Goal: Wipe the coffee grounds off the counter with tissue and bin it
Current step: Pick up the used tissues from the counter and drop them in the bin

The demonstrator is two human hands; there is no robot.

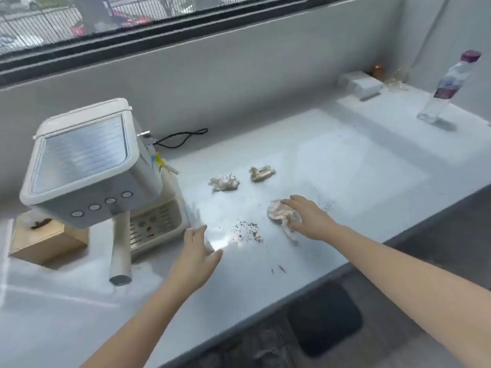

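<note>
The right hand (305, 216) lies palm down on a crumpled, stained tissue (281, 215), pressing it flat against the pale surface (345, 160), fingers spread over the wad rather than closed around it. The coffee grounds (247, 232) form a small dark scatter just left of that tissue, untouched by it; finer specks lie to the tissue's right. The left hand (198, 257) rests left of the grounds, fingers loosely extended, holding nothing. Two more crumpled tissues (224, 182) (261, 173) sit beyond the grounds, apart from each other. A coffee machine (87, 166) stands well left of the grounds. A water bottle (449, 88) stands far right of them.
</note>
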